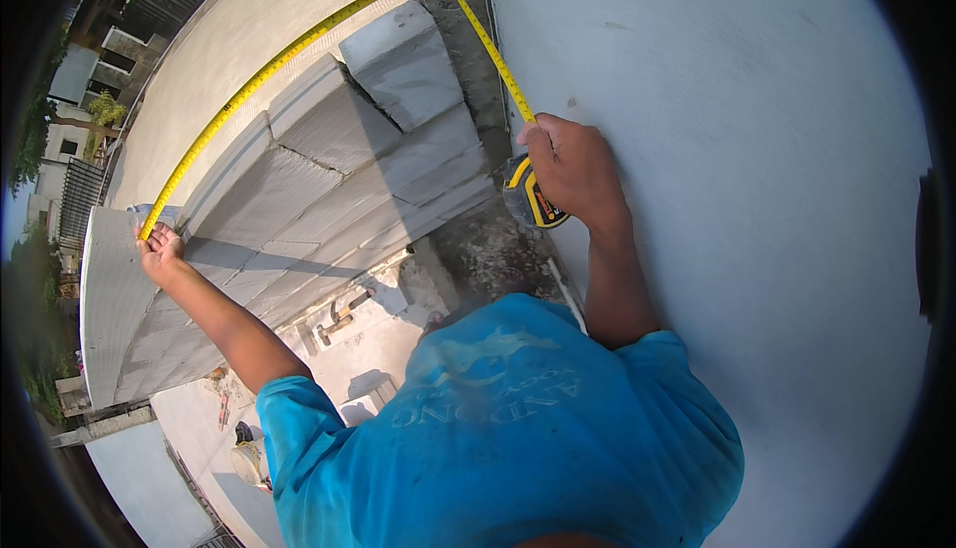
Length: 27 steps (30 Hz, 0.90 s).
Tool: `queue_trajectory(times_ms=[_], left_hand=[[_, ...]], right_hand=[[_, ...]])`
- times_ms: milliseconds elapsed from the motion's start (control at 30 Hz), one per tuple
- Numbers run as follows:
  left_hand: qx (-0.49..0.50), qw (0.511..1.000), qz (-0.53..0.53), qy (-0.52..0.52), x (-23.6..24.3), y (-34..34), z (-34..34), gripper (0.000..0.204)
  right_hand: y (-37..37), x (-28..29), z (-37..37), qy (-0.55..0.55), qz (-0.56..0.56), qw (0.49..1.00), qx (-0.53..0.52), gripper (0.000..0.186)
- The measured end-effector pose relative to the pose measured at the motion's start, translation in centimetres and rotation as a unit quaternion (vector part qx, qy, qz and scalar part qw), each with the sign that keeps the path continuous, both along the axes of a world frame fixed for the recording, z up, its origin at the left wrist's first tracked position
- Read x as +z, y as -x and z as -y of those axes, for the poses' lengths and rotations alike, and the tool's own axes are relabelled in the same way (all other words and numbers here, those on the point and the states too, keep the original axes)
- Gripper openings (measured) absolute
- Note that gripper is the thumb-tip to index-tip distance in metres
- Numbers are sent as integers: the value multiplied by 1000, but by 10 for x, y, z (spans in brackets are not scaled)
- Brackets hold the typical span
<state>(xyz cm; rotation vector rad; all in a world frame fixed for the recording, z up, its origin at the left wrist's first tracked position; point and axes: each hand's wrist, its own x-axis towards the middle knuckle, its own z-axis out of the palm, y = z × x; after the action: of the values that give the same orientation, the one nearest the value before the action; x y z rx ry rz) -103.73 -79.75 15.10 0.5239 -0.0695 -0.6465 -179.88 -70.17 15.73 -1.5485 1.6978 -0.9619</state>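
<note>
A yellow tape measure blade [289, 53] arches over the top of a wall of pale grey blocks [329, 120]. My left hand [161, 252] is closed on the blade's end, at the near left part of the wall top. From there the blade rises to a sharp fold at the far end, then drops toward my right hand [578, 175]. The fingers of that hand are closed on the tape measure, whose black and yellow case [530, 193] shows below them, close to a smooth grey wall [757, 200]. Part of the case is hidden by the hand.
A narrow gap with rough rubble [493, 259] runs between the block wall and the smooth wall. Below lie a hammer [344, 316] on a pale floor and a bucket [247, 463]. Stepped blocks [403, 60] top the block wall. Houses and trees stand beyond at left.
</note>
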Motion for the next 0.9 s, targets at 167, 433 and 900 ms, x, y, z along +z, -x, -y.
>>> queue_trajectory(times_ms=[167, 433, 900], left_hand=[[2, 1000, -4, 25, 3, -51, -30, 34], [-12, 999, 1, 36, 1, -60, 2, 34], [119, 990, 58, 52, 52, 228, -102, 27]], right_hand=[[-4, -11, -1, 37, -22, 999, 31, 33], [9, -13, -2, 53, -38, 998, 17, 30], [5, -121, -17, 85, 90, 992, 17, 41]])
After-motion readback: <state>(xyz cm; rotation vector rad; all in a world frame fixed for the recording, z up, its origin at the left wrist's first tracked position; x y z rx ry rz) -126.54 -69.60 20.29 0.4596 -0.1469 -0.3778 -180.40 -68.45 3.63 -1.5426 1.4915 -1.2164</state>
